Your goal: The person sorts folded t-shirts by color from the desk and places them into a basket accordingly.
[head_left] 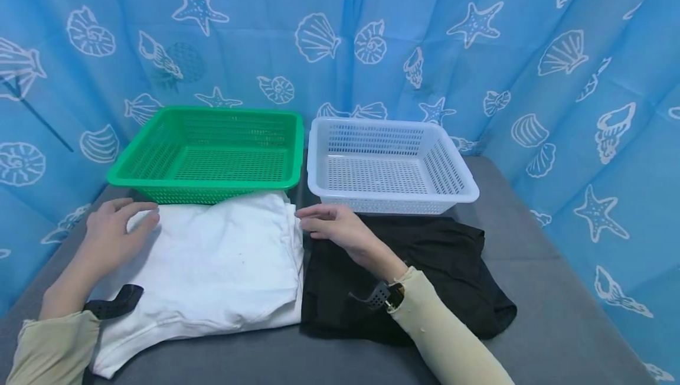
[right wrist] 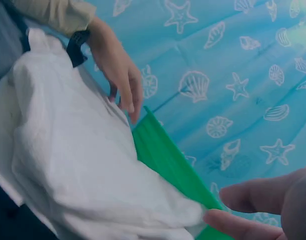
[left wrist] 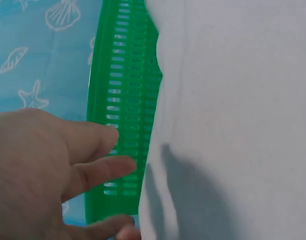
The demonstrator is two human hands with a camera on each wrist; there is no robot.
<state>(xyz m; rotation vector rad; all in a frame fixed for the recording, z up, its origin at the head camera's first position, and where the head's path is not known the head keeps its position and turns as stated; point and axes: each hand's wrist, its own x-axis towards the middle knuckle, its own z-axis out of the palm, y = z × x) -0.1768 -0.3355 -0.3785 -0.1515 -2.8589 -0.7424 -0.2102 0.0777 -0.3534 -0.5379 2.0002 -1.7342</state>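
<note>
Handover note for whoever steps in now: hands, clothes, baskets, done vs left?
Left hand: open, fingers on the far left corner of the folded white garment.
Right hand: open, fingertips at the white garment's far right corner, forearm over the black garment.
Both garments lie side by side on the grey surface, white in front of the green basket, black in front of the white basket.
Done: both look folded.
Left: nothing is in either basket; neither garment is gripped.

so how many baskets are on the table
2, both along the back edge by the curtain: the green basket behind the white garment, and the white basket right of it, behind the black garment. No others are visible.
</note>
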